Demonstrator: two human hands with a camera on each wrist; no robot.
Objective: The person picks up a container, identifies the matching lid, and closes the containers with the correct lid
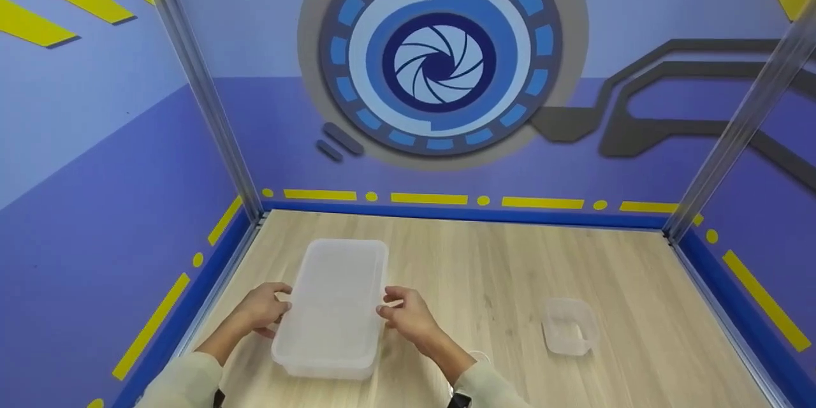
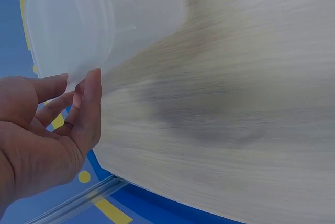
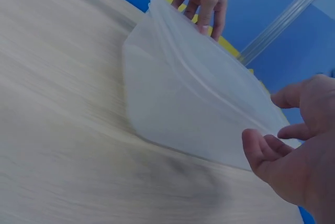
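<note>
A rectangular translucent plastic box (image 1: 331, 306) with its lid on stands left of centre on the wooden table. My left hand (image 1: 264, 306) is at the box's left long side, fingertips by the lid's rim. On the opposite side my right hand (image 1: 408, 315) has its thumb and fingertips beside the rim. In the left wrist view, the left hand's fingers (image 2: 91, 98) bend loosely with a gap to the thumb. The right wrist view shows the right hand's fingers (image 3: 256, 148) spread apart near the lid edge. Whether the fingertips touch the rim is hard to tell.
A small clear square container (image 1: 553, 331) stands on the right part of the table (image 1: 637, 287). A thin white curved item (image 1: 479, 354) shows partly behind my right forearm. Blue printed panels and metal posts (image 1: 220, 121) enclose the table at the back and sides.
</note>
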